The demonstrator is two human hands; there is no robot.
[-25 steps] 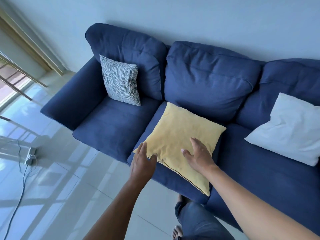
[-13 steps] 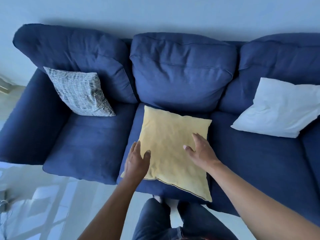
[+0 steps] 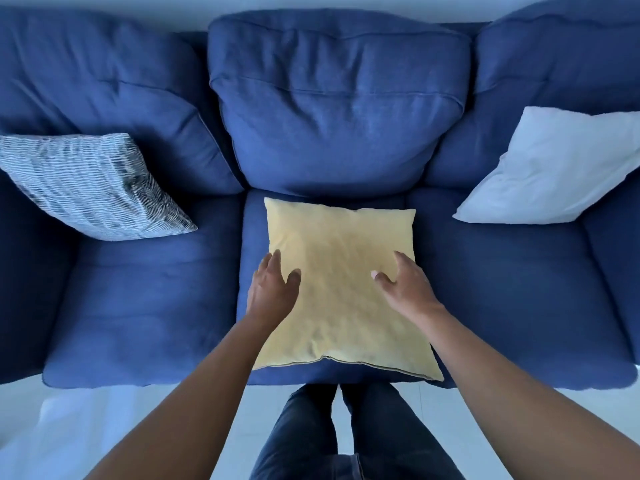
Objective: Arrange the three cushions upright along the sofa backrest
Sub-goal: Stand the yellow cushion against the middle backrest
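Pale tiled floor [image 3: 86, 427] and a strip of light wall behind; against the wall, one three-seat sofa in dark blue woven fabric [image 3: 138, 306], with three plump back cushions.

Item 1: square yellow fabric cushion [image 3: 341, 306]. Lying flat on the middle seat, its far edge close to the foot of the middle back cushion [image 3: 332, 126], its near edge reaching the front of the seat. Not upright.

Item 2: square cushion in a grey-and-white woven stripe pattern [image 3: 90, 188]. On the left seat, propped at a slant against the left back cushion, one corner pointing down onto the seat.

Item 3: plain white fabric cushion [image 3: 554, 171]. On the right seat, leaning against the right back cushion, tilted, partly cut off by the edge of the view.

Item 4: person standing at the front of the sofa, legs in dark blue jeans [image 3: 346, 431] just before the middle seat, both bare arms stretched forward.

Left hand [image 3: 272, 292]: over the left edge of the yellow cushion, fingers spread, grip apart, nothing clasped.

Right hand [image 3: 407, 289]: over the right part of the yellow cushion, fingers loosely curled and apart, nothing clasped. Whether either palm presses on the fabric cannot be told.
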